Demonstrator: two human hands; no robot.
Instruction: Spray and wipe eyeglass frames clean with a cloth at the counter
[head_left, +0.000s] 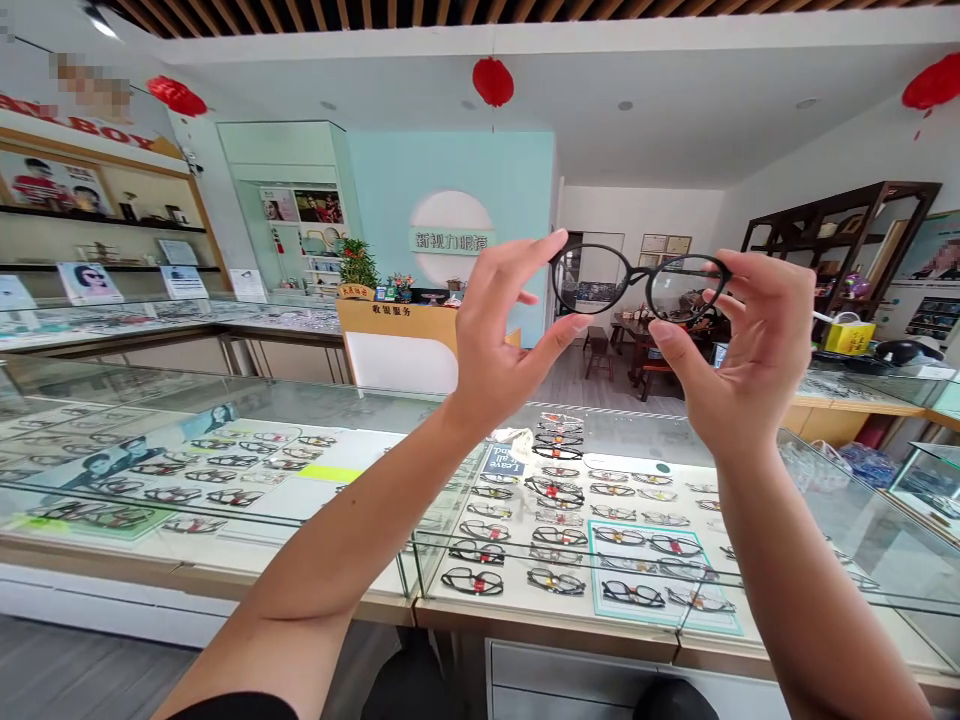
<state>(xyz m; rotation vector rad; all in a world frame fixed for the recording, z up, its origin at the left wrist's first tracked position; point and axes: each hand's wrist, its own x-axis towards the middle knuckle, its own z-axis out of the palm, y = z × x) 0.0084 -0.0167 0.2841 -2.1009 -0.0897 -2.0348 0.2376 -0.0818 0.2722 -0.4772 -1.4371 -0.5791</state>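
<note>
A pair of round, black-rimmed eyeglasses point(640, 272) is held up in the air above the glass counter, its lenses facing me. My left hand point(506, 315) pinches the rim of the left lens between thumb and fingers. On the other side, my right hand point(750, 330) has its fingertips at the outer edge of the right lens and its thumb at the lower rim. The temples of the glasses are mostly hidden behind the lenses and my right hand.
Below my arms, a glass display case point(360, 540) holds rows of eyeglasses point(555, 490). A cashier desk point(401, 345) stands behind it. Wooden stools point(598, 355) and a dark shelf point(840, 225) are farther back. A yellow bag point(849, 337) rests on the right counter.
</note>
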